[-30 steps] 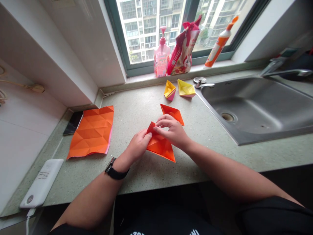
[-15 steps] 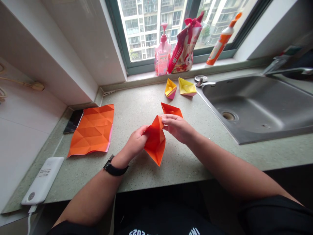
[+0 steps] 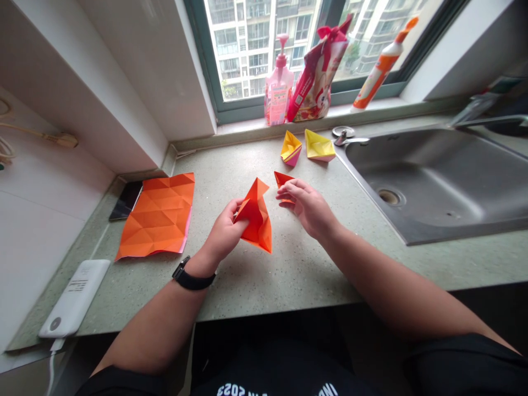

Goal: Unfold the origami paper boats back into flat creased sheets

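Note:
My left hand [image 3: 224, 234] grips a folded orange paper [image 3: 257, 219], which stands tilted above the counter with its point downward. My right hand [image 3: 308, 208] is apart from that paper, with its fingers extended and holding nothing. A smaller orange paper fold [image 3: 282, 179] lies on the counter, partly hidden under my right fingertips. Beyond it sit two yellow-and-pink paper boats [image 3: 291, 148] [image 3: 319, 146]. A creased orange paper sheet [image 3: 157, 215] lies flat to the left of my left hand.
A black phone [image 3: 126, 201] and a white power bank [image 3: 74, 297] lie at the left of the speckled green counter [image 3: 289, 280]. A steel sink [image 3: 437, 184] is on the right. A pink soap pump [image 3: 279, 82], printed bag [image 3: 317, 71] and orange tube [image 3: 379, 66] stand on the windowsill.
My hands have moved apart. My right hand has let go of the folded orange paper, which my left hand now holds alone and has lifted slightly leftward.

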The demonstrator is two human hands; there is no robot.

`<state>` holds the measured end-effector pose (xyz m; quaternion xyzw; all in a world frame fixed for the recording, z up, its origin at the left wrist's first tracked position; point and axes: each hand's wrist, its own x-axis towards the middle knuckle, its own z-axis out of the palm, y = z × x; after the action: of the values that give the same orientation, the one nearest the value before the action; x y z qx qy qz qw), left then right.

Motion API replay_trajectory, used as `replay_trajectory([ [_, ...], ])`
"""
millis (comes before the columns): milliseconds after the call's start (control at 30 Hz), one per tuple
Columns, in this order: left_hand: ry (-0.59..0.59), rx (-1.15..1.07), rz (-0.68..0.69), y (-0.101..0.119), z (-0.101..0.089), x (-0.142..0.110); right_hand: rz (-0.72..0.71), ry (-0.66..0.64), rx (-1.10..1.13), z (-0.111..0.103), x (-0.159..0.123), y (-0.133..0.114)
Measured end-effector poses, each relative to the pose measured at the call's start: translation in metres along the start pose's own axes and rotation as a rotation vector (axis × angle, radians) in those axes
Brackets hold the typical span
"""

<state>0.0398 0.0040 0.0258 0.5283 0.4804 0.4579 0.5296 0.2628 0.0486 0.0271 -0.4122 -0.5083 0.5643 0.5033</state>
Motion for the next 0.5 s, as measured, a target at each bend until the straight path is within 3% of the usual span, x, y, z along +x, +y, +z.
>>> replay_trajectory([
  [67,0.108,0.090,0.060,0.000,-0.002,0.002,-0.186,0.008,-0.205,0.003,-0.007,-0.003],
  [200,0.199,0.271,0.168,0.002,-0.005,-0.001,-0.433,-0.134,-0.619,0.013,-0.022,-0.004],
  [333,0.223,0.348,0.239,0.001,-0.004,-0.004,-0.441,-0.196,-0.839,0.017,-0.024,0.009],
  [500,0.253,0.414,0.312,-0.005,-0.005,-0.004,-0.386,-0.248,-0.853,0.014,-0.020,0.017],
])
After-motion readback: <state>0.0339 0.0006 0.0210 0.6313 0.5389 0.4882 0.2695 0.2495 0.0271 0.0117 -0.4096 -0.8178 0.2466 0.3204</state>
